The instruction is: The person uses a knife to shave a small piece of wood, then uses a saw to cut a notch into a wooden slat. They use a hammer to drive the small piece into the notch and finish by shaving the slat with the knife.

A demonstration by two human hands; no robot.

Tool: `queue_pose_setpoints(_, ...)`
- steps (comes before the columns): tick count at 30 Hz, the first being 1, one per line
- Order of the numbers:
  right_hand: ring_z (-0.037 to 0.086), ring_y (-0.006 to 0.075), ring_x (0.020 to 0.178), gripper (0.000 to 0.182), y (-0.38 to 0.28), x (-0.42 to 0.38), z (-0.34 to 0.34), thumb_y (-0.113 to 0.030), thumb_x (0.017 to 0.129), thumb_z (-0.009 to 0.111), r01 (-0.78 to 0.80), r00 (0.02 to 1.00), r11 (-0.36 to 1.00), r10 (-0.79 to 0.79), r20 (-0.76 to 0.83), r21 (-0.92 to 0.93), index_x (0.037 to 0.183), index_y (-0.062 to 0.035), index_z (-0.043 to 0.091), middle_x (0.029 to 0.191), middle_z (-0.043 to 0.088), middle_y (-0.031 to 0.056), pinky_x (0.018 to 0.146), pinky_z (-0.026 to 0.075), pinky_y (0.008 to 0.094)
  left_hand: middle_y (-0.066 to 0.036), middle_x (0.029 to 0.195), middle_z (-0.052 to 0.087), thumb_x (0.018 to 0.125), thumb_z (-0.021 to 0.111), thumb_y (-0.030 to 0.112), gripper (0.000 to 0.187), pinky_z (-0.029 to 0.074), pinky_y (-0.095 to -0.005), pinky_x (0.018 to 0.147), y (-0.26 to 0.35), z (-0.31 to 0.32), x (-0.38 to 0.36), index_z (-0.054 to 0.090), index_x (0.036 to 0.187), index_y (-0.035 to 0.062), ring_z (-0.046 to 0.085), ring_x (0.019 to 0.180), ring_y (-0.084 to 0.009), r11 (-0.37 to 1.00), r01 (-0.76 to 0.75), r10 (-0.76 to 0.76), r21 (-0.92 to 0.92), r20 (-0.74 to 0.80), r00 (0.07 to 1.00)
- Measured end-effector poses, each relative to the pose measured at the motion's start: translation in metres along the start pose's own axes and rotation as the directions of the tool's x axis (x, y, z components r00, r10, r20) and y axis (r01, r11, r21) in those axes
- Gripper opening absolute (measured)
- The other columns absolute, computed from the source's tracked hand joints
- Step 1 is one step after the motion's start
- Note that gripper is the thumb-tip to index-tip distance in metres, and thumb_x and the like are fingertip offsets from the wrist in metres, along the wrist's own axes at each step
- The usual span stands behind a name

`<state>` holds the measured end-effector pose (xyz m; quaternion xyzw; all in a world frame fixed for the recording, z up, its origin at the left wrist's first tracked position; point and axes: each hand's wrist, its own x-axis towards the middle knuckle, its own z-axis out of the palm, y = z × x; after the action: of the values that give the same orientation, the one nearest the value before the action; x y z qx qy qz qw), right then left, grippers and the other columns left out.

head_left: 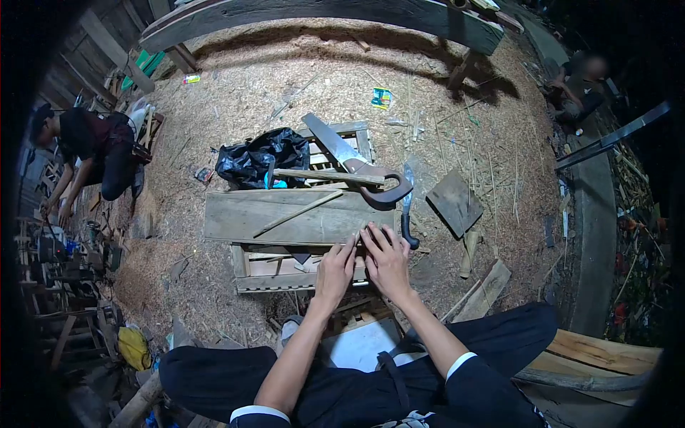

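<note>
My left hand [334,274] is at the near edge of a wide wooden plank [300,216], its fingers pressed together. What they hold, if anything, is hidden. Beside it, my right hand [387,265] rests with fingers stretched and apart, their tips over the plank's right end. The plank lies across a slatted wooden crate [264,284]. A thin wooden stick [298,214] lies slanted on the plank. Beyond my hands are a handsaw [339,146] with a brown handle and a thicker wooden strip [314,175]. A knife with a black handle [406,232] lies right of the plank.
A black plastic bag [264,158] sits on the crate's far left. A square wood piece [454,202] lies right on the shavings-covered ground. A heavy beam [321,14] spans the far side. One person [89,146] bends at left; another person [581,89] sits at far right.
</note>
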<state>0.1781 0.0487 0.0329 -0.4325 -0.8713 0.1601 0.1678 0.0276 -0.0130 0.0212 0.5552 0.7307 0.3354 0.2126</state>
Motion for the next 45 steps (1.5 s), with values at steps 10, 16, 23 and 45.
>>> queue_pose_setpoints(10,0.05,0.0303,0.137,0.046,0.011,0.003,0.004,-0.008,0.091,0.064,0.001,0.994,0.988,0.016,-0.104,0.154,0.137,-0.006,0.064,0.146,0.061,0.0076,0.112,0.035,0.0485,-0.016,0.091,0.066,0.097,0.068,0.014,0.038,0.049,-0.0482,0.07,-0.007,-0.004,-0.002,0.069,0.135,0.0131,0.061,0.076,-0.0394,0.998,-0.047,0.047,-0.035,0.02,0.999)
queue_pose_setpoints(16,0.054,0.0317,0.135,0.046,0.014,0.003,0.009,-0.004,0.089,0.062,-0.031,0.986,0.97,0.07,-0.151,0.243,0.135,-0.0046,0.065,0.143,0.063,0.0106,0.113,0.036,0.0463,-0.019,0.092,0.067,0.1,0.064,0.013,0.036,0.05,-0.0483,0.074,0.002,-0.006,-0.002,0.068,0.135,0.0075,0.065,0.082,-0.0412,1.0,-0.018,0.017,0.023,0.034,0.999)
queue_pose_setpoints(23,0.057,0.0345,0.131,0.045,0.015,0.006,0.016,0.0,0.087,0.061,-0.051,0.967,0.953,0.122,-0.224,0.299,0.132,-0.0016,0.066,0.137,0.066,0.0137,0.112,0.041,0.0465,-0.015,0.084,0.065,0.099,0.065,0.018,0.033,0.045,-0.0458,0.074,0.004,0.004,-0.004,0.071,0.131,0.0102,0.061,0.074,-0.0371,0.999,-0.021,0.022,0.042,-0.007,1.0)
queue_pose_setpoints(45,0.055,0.0344,0.128,0.053,0.017,0.006,0.004,-0.002,0.084,0.068,0.015,0.994,0.988,0.002,-0.111,0.153,0.136,-0.007,0.065,0.142,0.061,0.0102,0.11,0.041,0.0478,-0.009,0.084,0.066,0.093,0.07,0.014,0.042,0.037,-0.0408,0.077,0.005,0.016,-0.005,0.07,0.135,0.0164,0.056,0.071,-0.0276,0.953,-0.082,0.116,0.29,-0.103,0.988)
